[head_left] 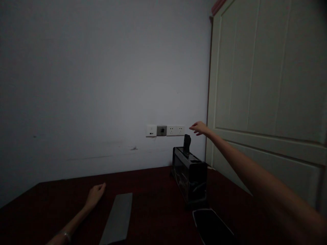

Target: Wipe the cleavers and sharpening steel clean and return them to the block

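My right hand (pixel 199 128) hovers above and just right of a black handle (pixel 187 143), not touching it, its fingers loosely bent and apart with nothing in them. That handle stands upright out of the top of a black slotted box, which looks like a knife block (pixel 190 173). My left hand (pixel 95 195) rests on the dark red table at the left, fingers curled, with nothing seen in it. Just right of it lies a flat grey blade (pixel 119 216), like a cleaver's; its near end runs out of view.
A black flat object with a pale rim (pixel 212 226) lies at the near right of the table (pixel 153 190). Behind stands a wall with switches and sockets (pixel 165 130). A pale panelled cabinet door (pixel 268 75) rises on the right.
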A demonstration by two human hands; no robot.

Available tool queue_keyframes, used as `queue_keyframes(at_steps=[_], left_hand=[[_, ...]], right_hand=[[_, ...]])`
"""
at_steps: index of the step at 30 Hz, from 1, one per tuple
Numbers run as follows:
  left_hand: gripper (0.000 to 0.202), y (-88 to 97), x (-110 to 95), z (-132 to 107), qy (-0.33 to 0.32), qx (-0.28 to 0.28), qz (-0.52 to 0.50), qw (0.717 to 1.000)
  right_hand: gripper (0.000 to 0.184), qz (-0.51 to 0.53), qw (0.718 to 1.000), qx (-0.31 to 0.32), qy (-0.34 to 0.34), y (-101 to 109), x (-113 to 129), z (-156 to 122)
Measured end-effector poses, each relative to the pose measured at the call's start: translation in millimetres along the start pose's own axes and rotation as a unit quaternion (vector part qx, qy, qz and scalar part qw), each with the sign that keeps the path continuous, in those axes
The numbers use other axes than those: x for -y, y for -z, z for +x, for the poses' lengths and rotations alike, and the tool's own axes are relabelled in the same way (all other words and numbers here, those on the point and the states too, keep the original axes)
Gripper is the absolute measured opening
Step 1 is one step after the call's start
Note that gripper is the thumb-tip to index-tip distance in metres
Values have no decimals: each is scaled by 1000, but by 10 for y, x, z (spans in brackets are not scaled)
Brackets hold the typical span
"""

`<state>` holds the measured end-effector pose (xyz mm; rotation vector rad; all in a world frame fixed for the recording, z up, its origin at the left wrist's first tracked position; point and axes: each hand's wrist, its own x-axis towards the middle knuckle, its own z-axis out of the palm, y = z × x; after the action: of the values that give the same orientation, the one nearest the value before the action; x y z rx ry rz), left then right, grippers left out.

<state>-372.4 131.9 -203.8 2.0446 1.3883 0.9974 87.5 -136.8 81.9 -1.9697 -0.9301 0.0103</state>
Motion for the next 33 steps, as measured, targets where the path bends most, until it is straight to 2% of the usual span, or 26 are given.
queue_keyframes(at_steps=[8, 12, 20, 28, 33], left_hand=[[40, -32, 67, 47, -7, -3, 5, 1000], [44, -44, 68, 46, -12, 0, 11, 1000], [40, -2, -37, -18, -6, -3, 6, 1000], [40, -39, 17, 19, -9, -17, 12, 1000], [39, -57, 64, 52, -11, -17, 17, 1000]], right_hand=[[46, 24, 993, 106, -48, -241, -173, 203], [42, 22, 990, 129, -49, -318, -195, 206], [31, 0, 991, 122, -59, -391, -204, 190], [20, -36, 987, 121, -96, -409, -92, 134], [27, -41, 981, 140, -126, -412, -16, 109]])
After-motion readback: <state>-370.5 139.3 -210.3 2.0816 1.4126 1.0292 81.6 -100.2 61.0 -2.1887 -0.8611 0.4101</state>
